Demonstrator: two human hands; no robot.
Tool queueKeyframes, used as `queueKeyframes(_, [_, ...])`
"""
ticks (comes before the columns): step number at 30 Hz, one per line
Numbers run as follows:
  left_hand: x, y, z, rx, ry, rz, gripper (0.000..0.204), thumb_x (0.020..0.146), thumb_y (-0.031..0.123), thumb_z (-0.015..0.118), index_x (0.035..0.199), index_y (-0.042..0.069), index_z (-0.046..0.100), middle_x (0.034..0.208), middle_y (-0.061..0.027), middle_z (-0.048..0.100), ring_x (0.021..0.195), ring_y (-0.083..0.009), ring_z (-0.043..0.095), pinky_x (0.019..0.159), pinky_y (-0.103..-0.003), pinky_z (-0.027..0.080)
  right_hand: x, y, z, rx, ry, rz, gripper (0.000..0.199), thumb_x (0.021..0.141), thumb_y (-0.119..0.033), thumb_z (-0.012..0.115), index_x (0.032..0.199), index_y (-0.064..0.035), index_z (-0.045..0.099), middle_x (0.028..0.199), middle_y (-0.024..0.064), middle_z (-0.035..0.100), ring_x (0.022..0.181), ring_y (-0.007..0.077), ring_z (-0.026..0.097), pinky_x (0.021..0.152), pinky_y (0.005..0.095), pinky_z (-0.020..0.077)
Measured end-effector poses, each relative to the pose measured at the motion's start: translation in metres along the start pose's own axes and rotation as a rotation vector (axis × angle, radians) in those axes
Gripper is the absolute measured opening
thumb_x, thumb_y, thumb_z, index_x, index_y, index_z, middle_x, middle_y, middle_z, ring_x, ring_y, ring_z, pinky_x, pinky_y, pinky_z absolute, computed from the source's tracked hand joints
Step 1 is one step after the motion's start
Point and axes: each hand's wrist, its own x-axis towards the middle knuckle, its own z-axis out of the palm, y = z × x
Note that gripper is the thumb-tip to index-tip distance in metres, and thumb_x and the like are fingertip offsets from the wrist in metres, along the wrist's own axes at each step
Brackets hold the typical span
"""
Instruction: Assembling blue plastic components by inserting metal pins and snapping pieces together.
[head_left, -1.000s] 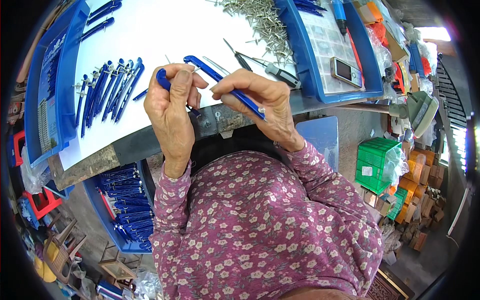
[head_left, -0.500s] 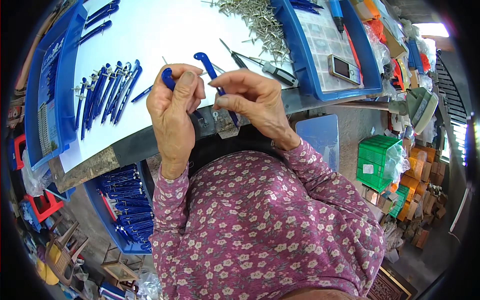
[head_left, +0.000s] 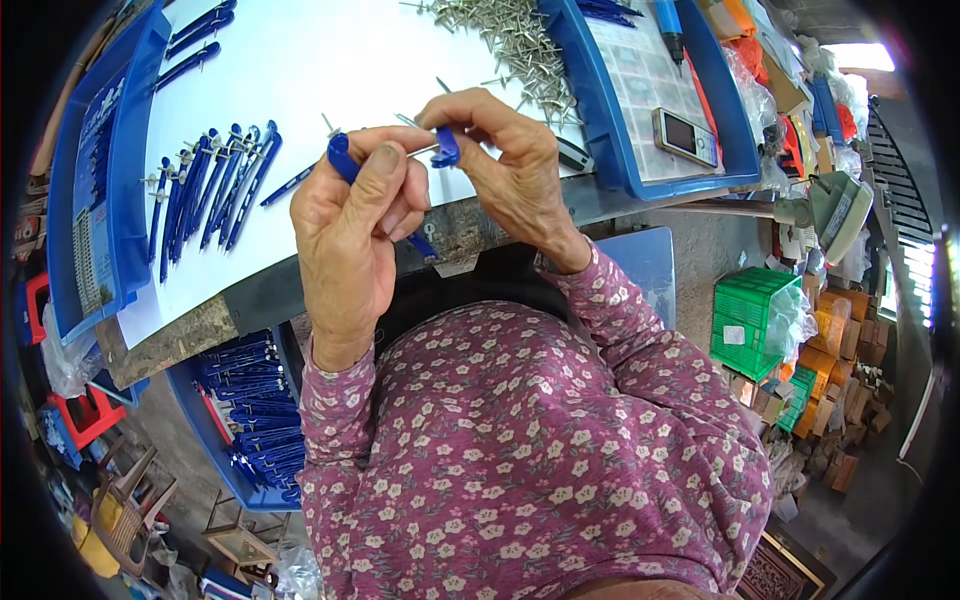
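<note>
My left hand [head_left: 350,225] grips one blue plastic compass leg [head_left: 341,158] near its rounded head. My right hand [head_left: 510,170] pinches a second blue plastic leg [head_left: 446,147] by its head, close beside the first. A thin metal pin [head_left: 405,121] sticks out between the two heads. Both hands hover just above the near edge of the white table top [head_left: 300,80]. Most of both legs is hidden behind my fingers.
Several finished blue legs [head_left: 215,185] lie in a row on the white sheet at left. A heap of metal pins [head_left: 510,40] lies at the back. A blue tray [head_left: 640,110] holds a small phone [head_left: 685,138]. A blue bin of parts [head_left: 250,420] stands below the table.
The long blue leg in my right hand has swung from lying across to end-on, and its head has come up next to the piece in my left hand.
</note>
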Motion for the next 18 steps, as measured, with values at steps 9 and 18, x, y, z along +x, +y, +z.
queueKeyframes(9, [-0.004, -0.003, -0.001, 0.082, 0.024, 0.076, 0.023, 0.089, 0.015, 0.049, 0.099, -0.005, 0.056, 0.064, -0.0014, 0.048, 0.054, -0.0043, 0.033, 0.048, -0.018, 0.025, 0.006, -0.003, -0.006, 0.385, -0.055, 0.173, 0.017, 0.083, -0.005, 0.056, 0.097, 0.0028, 0.059, 0.085, 0.0068, 0.062, 0.067, 0.0068, 0.052, 0.059, 0.0183, 0.0437])
queueKeyframes(18, [-0.010, -0.004, 0.004, 0.622, 0.210, 0.333, 0.021, 0.086, 0.013, 0.054, 0.104, 0.003, 0.056, 0.070, 0.0033, 0.044, 0.061, -0.0045, 0.036, 0.052, -0.018, 0.028, -0.011, 0.012, -0.003, 1.017, -0.298, 0.462, 0.025, 0.088, -0.015, 0.048, 0.100, 0.0064, 0.053, 0.078, 0.0119, 0.057, 0.058, 0.0058, 0.038, 0.052, 0.0171, 0.0341])
